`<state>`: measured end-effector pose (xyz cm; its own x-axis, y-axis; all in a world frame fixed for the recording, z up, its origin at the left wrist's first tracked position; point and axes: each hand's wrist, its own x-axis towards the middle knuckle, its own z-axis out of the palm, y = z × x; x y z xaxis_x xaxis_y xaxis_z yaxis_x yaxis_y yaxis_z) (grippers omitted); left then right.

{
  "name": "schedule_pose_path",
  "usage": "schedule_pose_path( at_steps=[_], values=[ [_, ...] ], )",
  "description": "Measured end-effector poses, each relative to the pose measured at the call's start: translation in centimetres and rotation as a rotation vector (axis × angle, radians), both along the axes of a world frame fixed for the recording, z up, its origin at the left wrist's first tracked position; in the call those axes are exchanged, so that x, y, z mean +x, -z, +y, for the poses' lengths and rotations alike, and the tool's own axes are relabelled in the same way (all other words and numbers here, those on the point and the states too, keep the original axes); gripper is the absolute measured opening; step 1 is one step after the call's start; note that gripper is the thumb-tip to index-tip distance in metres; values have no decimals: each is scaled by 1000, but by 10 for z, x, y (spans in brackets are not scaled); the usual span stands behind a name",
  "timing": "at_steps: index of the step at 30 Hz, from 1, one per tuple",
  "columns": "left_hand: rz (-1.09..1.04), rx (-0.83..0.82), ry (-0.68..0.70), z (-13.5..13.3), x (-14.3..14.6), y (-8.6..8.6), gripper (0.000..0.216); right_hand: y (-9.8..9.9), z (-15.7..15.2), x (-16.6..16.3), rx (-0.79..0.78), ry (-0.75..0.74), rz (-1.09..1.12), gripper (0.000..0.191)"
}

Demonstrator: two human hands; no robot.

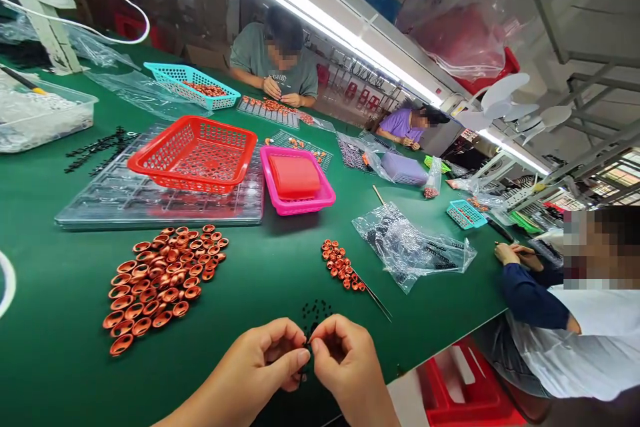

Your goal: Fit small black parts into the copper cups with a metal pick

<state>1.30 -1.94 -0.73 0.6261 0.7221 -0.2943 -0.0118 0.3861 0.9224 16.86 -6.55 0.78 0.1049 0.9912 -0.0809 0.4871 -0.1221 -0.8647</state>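
My left hand (273, 355) is closed in a pinch on a small black piece (301, 379), mostly hidden by the fingers. Fingertips of my right hand (345, 363) are pinched together right against it; what they hold is too small and covered to make out. Just beyond both hands, several tiny black bits (316, 310) lie scattered on the green tabletop. Past them is a small cluster of copper-coloured rings (343, 265) with metal tweezers (377, 301) beside it. A larger pile of copper-coloured oval cups (163, 277) spreads out to the left.
A red basket (193, 153) rests on stacked clear trays (100, 203). Beside it stands a pink basket (299, 207) holding a red block. A clear bag (400, 240) with black strips lies right. A co-worker (565, 320) sits close on the right; two others work farther back.
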Motion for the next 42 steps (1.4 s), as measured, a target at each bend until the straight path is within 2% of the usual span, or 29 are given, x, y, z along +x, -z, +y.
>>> schedule_pose_path(
  at_steps=[6, 13, 17, 23, 25, 32, 42],
  values=[
    [3, 39, 14, -2, -2, 2, 30, 5, -3, -3, 115, -3, -182, 9],
    [39, 39, -50, -3, -2, 1, 32, 12, -6, -15, 482, -2, -558, 11],
    [35, 20, -66, -1, -2, -1, 32, 13, -5, -21, 579, 26, -712, 14],
    [12, 16, -92, -3, -3, -4, 25, 13, -6, -20, 565, -20, -704, 14],
    [-24, -11, -114, -3, -3, -4, 23, 13, -8, -17, 544, -22, -626, 15],
    [-83, -100, -149, -3, -3, -6, 22, 6, -10, -8, 321, -33, -230, 10],
    [-85, -123, -154, -3, -3, -8, 23, 6, -9, -9, 328, 1, -273, 9]
  ],
)
